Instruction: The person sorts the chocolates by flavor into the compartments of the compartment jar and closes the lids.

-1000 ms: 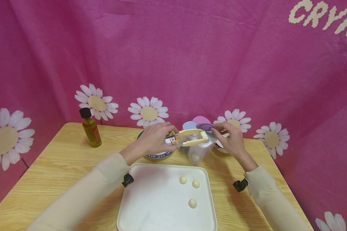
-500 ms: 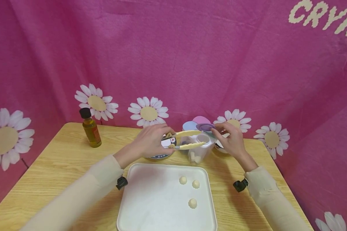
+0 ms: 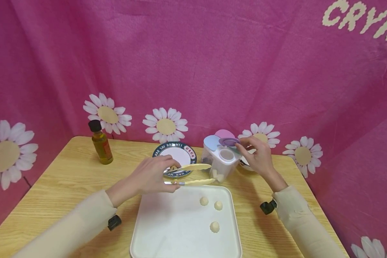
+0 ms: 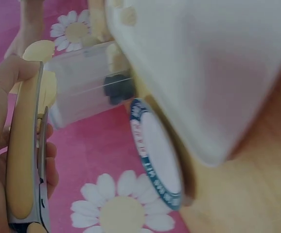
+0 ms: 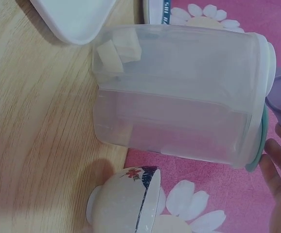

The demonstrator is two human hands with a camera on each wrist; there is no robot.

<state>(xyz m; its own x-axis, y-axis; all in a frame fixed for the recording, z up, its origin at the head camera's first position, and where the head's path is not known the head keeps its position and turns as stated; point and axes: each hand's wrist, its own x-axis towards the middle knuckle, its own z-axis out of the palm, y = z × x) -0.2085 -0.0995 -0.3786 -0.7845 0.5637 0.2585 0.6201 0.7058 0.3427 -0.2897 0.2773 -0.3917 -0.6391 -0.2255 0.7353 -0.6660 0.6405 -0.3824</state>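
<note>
My left hand (image 3: 149,175) holds tongs (image 3: 196,167), spread and drawn back from the container (image 3: 229,167) beyond their tips, its blocks (image 5: 127,44) seemingly released; my right hand (image 3: 257,152) pinches the lid (image 3: 228,142).

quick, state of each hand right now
Left hand: holding the tongs, which are open and empty.
Right hand: holding the raised purple lid.

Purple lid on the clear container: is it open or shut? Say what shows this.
Open: the purple lid is raised, and the round opening in the clear container lies uncovered.
</note>
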